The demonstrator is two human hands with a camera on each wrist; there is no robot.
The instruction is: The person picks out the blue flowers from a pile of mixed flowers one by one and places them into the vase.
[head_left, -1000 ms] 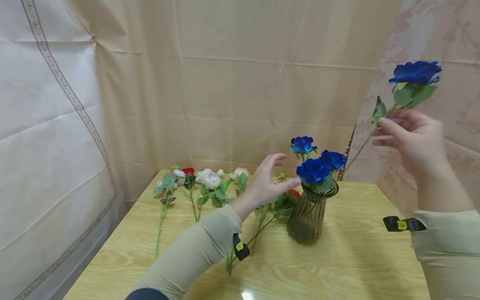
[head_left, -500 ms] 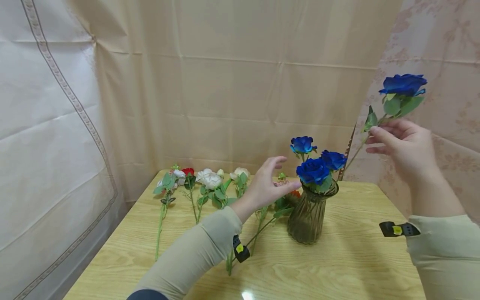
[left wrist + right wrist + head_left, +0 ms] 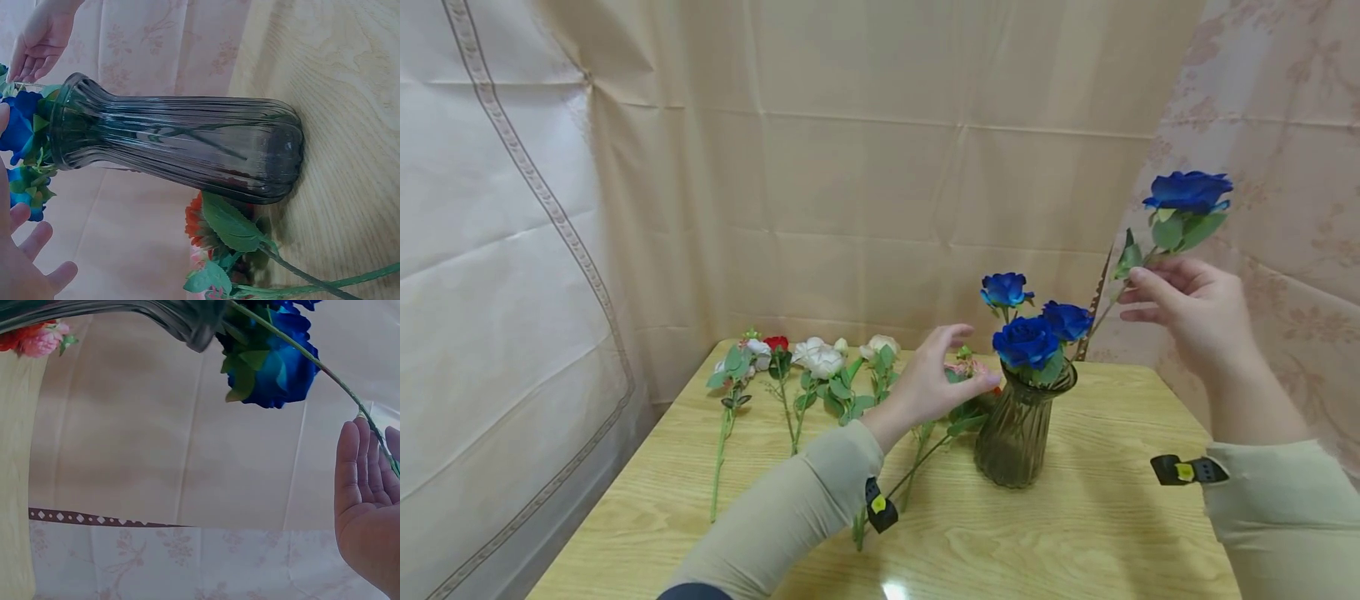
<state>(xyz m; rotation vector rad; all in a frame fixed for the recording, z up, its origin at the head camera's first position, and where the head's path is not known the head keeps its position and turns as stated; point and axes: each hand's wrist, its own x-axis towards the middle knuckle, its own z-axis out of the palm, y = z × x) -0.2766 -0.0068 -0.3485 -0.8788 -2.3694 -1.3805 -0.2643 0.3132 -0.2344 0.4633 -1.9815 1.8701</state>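
Observation:
A blue rose (image 3: 1187,193) is held up at the right, its stem pinched between the thumb and fingers of my right hand (image 3: 1206,321). In the right wrist view its thin stem (image 3: 334,376) slants down to the mouth of the ribbed, smoky glass vase (image 3: 1015,437). Several blue roses (image 3: 1028,342) stand in that vase, which is upright on the table. My left hand (image 3: 925,379) is beside the vase, fingers spread and loosely bent, thumb tip close to the rim and holding nothing. Through the glass, cut stems (image 3: 212,144) show inside.
Several loose flowers lie on the wooden table (image 3: 1075,533) left of the vase: white ones (image 3: 820,358), a red rose (image 3: 777,342) and an orange flower (image 3: 195,222) near the vase base. Beige curtains (image 3: 865,167) hang behind the table.
My right hand has lowered and moved left with the blue rose, bringing its stem further toward the vase mouth. My left hand has dipped slightly beside the vase.

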